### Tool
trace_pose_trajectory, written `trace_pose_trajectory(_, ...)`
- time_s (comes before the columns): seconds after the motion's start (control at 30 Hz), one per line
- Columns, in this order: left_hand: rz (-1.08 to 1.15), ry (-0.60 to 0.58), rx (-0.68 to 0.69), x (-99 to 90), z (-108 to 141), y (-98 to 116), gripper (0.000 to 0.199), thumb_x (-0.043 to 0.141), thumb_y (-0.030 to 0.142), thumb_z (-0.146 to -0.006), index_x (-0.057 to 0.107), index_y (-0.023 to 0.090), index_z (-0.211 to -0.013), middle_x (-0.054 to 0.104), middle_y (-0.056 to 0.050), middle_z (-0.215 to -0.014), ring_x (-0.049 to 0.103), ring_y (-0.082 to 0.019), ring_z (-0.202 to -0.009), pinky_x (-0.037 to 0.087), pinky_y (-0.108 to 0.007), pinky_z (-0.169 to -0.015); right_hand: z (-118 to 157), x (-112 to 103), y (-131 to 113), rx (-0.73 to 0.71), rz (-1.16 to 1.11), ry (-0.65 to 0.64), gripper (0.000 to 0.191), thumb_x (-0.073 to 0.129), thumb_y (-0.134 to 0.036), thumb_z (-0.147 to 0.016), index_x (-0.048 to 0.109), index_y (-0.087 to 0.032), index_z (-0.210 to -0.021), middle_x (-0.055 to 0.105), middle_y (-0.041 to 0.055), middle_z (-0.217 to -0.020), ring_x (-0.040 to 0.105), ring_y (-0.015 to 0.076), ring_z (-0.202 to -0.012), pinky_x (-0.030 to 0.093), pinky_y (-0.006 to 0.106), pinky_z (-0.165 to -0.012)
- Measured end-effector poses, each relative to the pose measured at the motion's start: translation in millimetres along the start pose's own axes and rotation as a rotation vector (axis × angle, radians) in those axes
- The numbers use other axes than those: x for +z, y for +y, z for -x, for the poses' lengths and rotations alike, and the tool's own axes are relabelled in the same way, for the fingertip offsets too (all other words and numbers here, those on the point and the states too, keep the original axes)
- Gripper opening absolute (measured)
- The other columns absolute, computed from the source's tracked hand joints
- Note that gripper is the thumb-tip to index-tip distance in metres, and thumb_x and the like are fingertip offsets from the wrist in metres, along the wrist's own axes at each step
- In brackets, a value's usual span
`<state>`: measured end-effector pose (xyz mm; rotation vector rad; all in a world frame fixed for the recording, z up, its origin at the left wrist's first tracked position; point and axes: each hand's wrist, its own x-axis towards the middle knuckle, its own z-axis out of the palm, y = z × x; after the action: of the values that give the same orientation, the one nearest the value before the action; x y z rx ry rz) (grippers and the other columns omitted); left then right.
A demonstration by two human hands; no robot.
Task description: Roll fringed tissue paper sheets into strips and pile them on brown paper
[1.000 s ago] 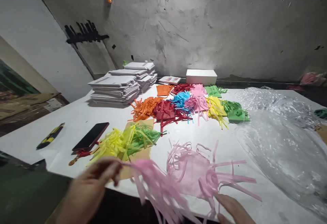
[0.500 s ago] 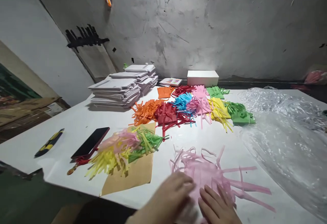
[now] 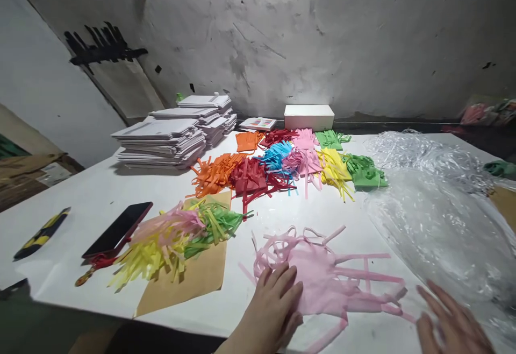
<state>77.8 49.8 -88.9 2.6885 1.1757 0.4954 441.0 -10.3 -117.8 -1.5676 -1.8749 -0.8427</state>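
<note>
A pink fringed tissue-paper piece (image 3: 318,278) lies spread on the white table (image 3: 278,211) in front of me, its strips splayed left and right. My left hand (image 3: 274,300) rests on its left edge with the fingers laid out on the paper. Beyond the right-hand strips is my right hand (image 3: 451,319), fingers apart and holding nothing, beside a clear plastic bag (image 3: 439,225). To the left, a bunch of yellow, pink and green tissue fringe (image 3: 173,241) sits on a tan sheet (image 3: 189,284).
Fringed bundles in orange (image 3: 217,174), red (image 3: 250,176), blue (image 3: 278,155), yellow (image 3: 334,168) and green (image 3: 366,174) cross the back. Behind stand white paper stacks (image 3: 161,141) and a white box (image 3: 309,117). A phone (image 3: 119,227) and a yellow-black cutter (image 3: 42,234) lie left.
My right hand has left the pink tissue and moved right toward the plastic bag. My left hand stays on the tissue, which now lies more spread out. The view has turned slightly right.
</note>
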Motion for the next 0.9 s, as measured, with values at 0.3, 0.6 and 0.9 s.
trace_pose_trajectory(0.3, 0.096, 0.131, 0.058, -11.4, -14.4, -1.2, 0.02, 0.056, 0.011, -0.097, 0.066, 0.024, -0.108, 0.077, -0.002, -0.113, 0.068, -0.019, -0.109, 0.04, -0.039, -0.101, -65.8, 25.4, -133.1, -0.369, -0.514, -0.093, 0.041, 0.042, -0.002, -0.088, 0.068, -0.01, -0.119, 0.072, 0.012, -0.124, 0.063, 0.0202, -0.124, 0.037, 0.038, -0.12)
trace_pose_trajectory(0.6, -0.029, 0.036, 0.048, -24.0, 9.0, -30.1, 0.037, 0.069, 0.017, -0.084, 0.064, 0.028, -0.119, 0.071, -0.001, -0.128, 0.06, -0.024, -0.117, 0.021, -0.048, -0.116, -53.6, 13.8, -87.9, -0.737, -0.376, -0.14, 0.04, 0.033, -0.013, -0.106, 0.074, -0.015, -0.11, 0.075, 0.0049, -0.117, 0.072, 0.0222, -0.108, 0.061, 0.035, -0.095)
trace_pose_trajectory(0.9, -0.16, 0.26, 0.218, -10.6, 18.6, -15.3, 0.057, 0.047, 0.003, -0.084, 0.055, 0.021, -0.137, 0.059, -0.01, -0.145, 0.042, -0.029, -0.141, 0.01, -0.058, -0.123, -46.2, 20.9, -89.6, -0.684, -0.422, -0.114, 0.037, 0.037, -0.017, -0.107, 0.073, -0.015, -0.113, 0.074, 0.0056, -0.118, 0.072, 0.0215, -0.109, 0.054, 0.035, -0.105)
